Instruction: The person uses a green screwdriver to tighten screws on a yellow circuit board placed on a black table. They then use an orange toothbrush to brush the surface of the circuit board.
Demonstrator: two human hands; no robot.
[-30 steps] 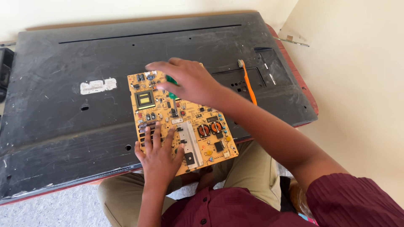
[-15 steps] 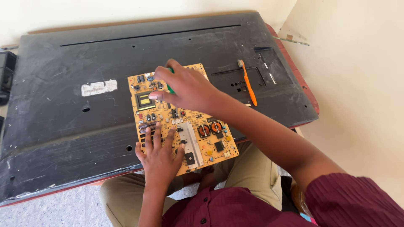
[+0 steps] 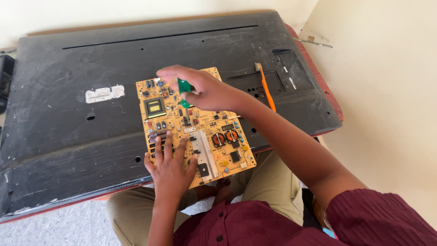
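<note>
Board: yellow rectangular circuit board lies flat on the black television back panel.
Right hand: fingers clenched round a green-handled screwdriver, tip down on the board.
Left hand: fingers spread flat, pressing the board's near edge.
Beside: orange toothbrush resting on the panel.

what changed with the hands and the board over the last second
The right hand moved slightly along the upper part of the yellow circuit board, keeping its grip on the green-handled tool, whose handle now shows more. The left hand stayed flat on the board's lower left edge. The board, the black TV back panel and the orange-handled brush did not move.
</note>
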